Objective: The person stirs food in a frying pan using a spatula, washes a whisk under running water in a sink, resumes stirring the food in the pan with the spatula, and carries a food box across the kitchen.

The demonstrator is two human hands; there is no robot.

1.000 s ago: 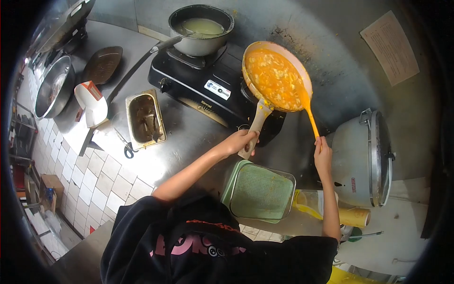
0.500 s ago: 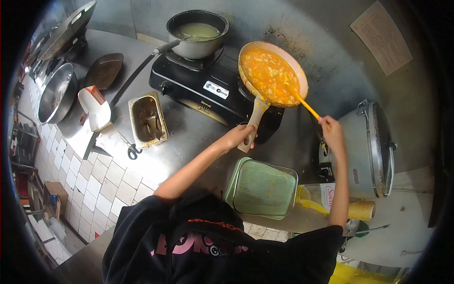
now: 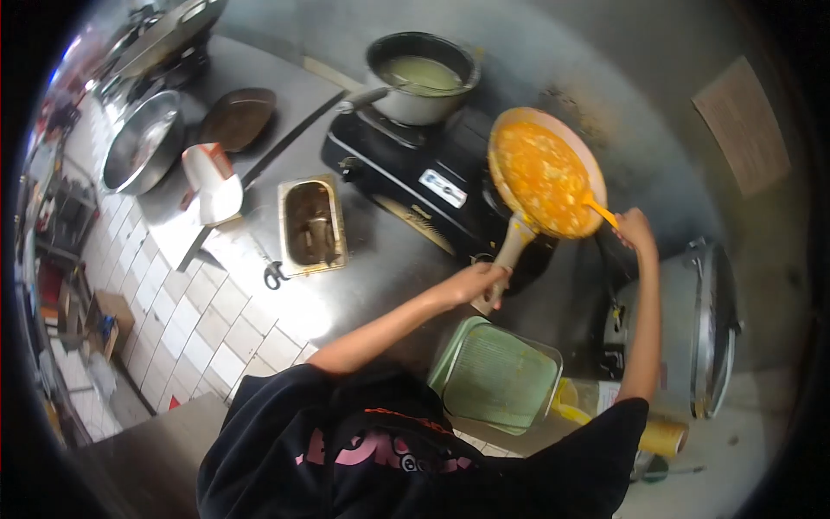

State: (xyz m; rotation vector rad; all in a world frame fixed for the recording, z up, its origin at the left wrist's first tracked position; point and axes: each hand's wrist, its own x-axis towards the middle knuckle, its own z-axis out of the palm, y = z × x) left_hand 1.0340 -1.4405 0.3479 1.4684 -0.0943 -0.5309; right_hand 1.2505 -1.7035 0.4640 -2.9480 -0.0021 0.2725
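My left hand (image 3: 481,285) is wrapped around the pale handle of a frying pan (image 3: 592,147). The pan is tilted over the right burner of a black gas stove (image 3: 398,186). Inside it lies an orange, lumpy egg-like mixture (image 3: 540,177). With my right hand (image 3: 635,230) I grip a yellow-orange spatula (image 3: 603,213) at the pan's right rim; its far end is sunk in the mixture, so its shape is hidden. A saucepan (image 3: 424,102) with pale liquid stands on the left burner.
A metal container (image 3: 337,251) with dark contents and scissors (image 3: 275,275) lie left of the stove. Near my body is a green-lined glass tray (image 3: 497,381). A large lidded cooker (image 3: 679,298) stands at right. Metal bowl (image 3: 121,169) and brown pan (image 3: 238,119) sit far left.
The view has shifted, so everything sits further right and lower. My right hand has come closer to the pan's rim, and less of the spatula shows.
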